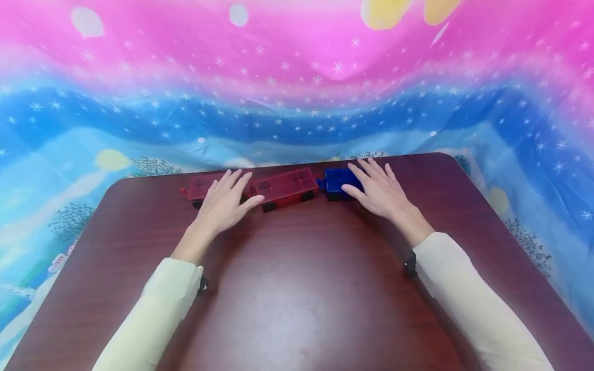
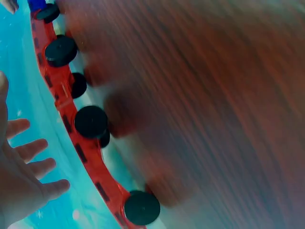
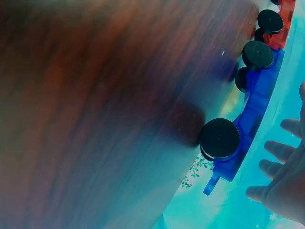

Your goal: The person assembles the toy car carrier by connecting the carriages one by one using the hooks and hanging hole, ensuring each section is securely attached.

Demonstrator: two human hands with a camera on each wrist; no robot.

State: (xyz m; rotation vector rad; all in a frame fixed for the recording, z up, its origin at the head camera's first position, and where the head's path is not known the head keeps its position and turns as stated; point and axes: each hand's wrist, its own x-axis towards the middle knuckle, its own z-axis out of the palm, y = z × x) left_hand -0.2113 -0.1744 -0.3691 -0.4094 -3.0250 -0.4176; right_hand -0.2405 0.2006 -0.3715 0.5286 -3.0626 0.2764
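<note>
A row of toy train wagons on black wheels stands along the far edge of the table. One red wagon (image 1: 287, 186) is in the middle, another red wagon (image 1: 200, 187) lies to its left, and a blue wagon (image 1: 335, 181) is at the right. My left hand (image 1: 223, 206) is spread over the meeting ends of the red wagons, hiding part of both. Over the right part of the blue wagon my right hand (image 1: 382, 193) is held with fingers apart. Both wrist views show the fingers straight and separate from the wagons, gripping nothing.
The dark wooden table (image 1: 297, 283) has rounded far corners. Behind it and at its sides hangs a pink and blue cloth (image 1: 297, 77) with snowflake prints, close to the far edge. A hook (image 3: 211, 185) sticks out from the blue wagon's end.
</note>
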